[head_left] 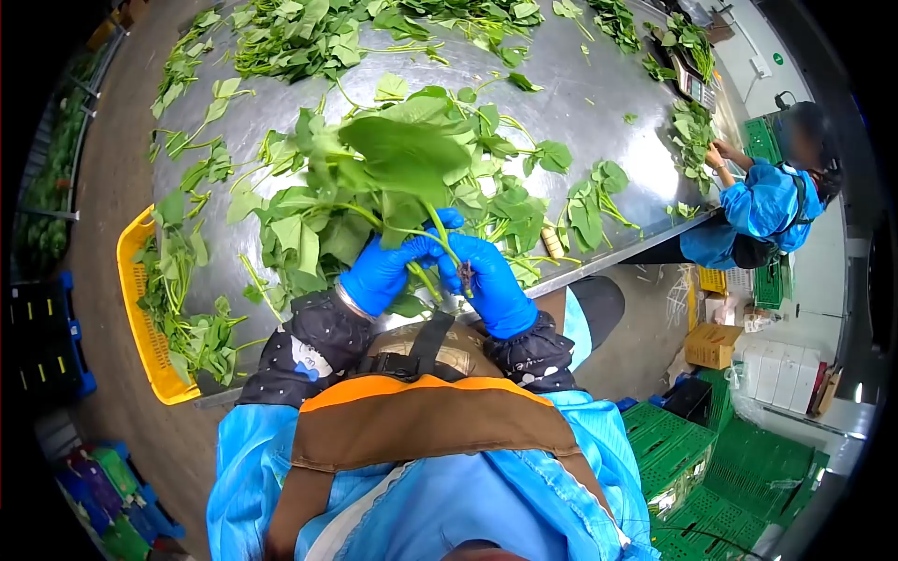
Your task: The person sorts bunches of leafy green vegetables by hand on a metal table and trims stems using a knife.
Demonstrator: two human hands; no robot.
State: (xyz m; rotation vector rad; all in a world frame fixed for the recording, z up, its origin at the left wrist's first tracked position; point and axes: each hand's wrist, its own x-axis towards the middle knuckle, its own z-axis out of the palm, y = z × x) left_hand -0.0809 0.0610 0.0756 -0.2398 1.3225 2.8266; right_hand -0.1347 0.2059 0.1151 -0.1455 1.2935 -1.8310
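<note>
My left hand (379, 276), in a blue glove, is closed around the stalks of a bunch of leafy green stems (407, 154). Beside it my right hand (493, 285), gloved in blue too, pinches the lower end of a stem, where a dark brownish bit shows at the fingertips. The two hands touch or nearly touch at the table's near edge. Broad leaves of the bunch spread out above them, partly blurred. Loose leafy stems (299, 234) lie just beyond and beside my hands. A small tan cylinder (553, 242) lies right of my right hand.
On the metal table (617, 103), heaps of greens (299, 42) lie at the far side. A yellow crate (140, 309) with greens stands at the left edge. At right a person (762, 201) handles greens near a scale (694, 86). Green crates (669, 449) stand lower right.
</note>
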